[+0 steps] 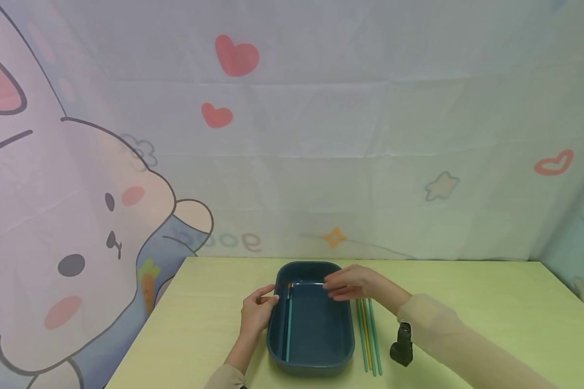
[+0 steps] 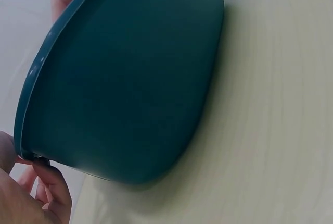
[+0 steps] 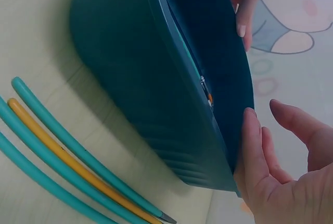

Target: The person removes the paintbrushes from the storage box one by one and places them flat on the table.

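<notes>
A dark blue-green rectangular bin [image 1: 321,329] stands on the table. My left hand [image 1: 257,312] grips its left rim, thumb over the edge; the left wrist view shows these fingers [image 2: 54,187] pinching the rim. Inside, along the left wall, lies a paintbrush [image 1: 289,329] with a teal handle and orange-tipped bristles. My right hand [image 1: 352,282] is at the bin's far right corner, fingers extended and thumb apart. In the right wrist view its fingertips [image 3: 251,122] touch the rim. Several teal brushes [image 1: 374,340] and a yellow brush [image 1: 367,340] lie beside the bin's right side.
The pale yellow-green table [image 1: 467,302] extends to both sides of the bin. Behind it hangs a cartoon-printed cloth [image 1: 321,162]. A black wrist camera [image 1: 403,346] sits on the right forearm.
</notes>
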`<move>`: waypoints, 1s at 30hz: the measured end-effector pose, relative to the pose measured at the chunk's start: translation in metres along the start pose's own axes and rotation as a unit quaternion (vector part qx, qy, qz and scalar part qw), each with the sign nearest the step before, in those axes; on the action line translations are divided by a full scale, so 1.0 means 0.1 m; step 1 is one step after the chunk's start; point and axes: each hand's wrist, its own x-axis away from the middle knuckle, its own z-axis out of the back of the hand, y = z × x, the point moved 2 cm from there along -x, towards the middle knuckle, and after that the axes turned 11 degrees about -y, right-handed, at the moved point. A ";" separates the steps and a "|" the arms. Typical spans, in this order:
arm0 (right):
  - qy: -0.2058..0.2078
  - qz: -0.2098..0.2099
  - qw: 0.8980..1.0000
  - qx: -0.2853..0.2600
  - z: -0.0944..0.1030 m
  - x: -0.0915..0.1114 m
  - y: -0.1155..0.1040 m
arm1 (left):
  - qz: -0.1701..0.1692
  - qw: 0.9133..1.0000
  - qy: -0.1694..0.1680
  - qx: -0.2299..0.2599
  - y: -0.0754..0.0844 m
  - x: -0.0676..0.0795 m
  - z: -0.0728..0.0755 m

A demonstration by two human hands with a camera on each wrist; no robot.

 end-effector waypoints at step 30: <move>-0.003 -0.030 1.000 0.008 -0.31 -0.32 -0.14 | 0.006 1.000 -0.019 0.022 -0.03 -0.05 0.02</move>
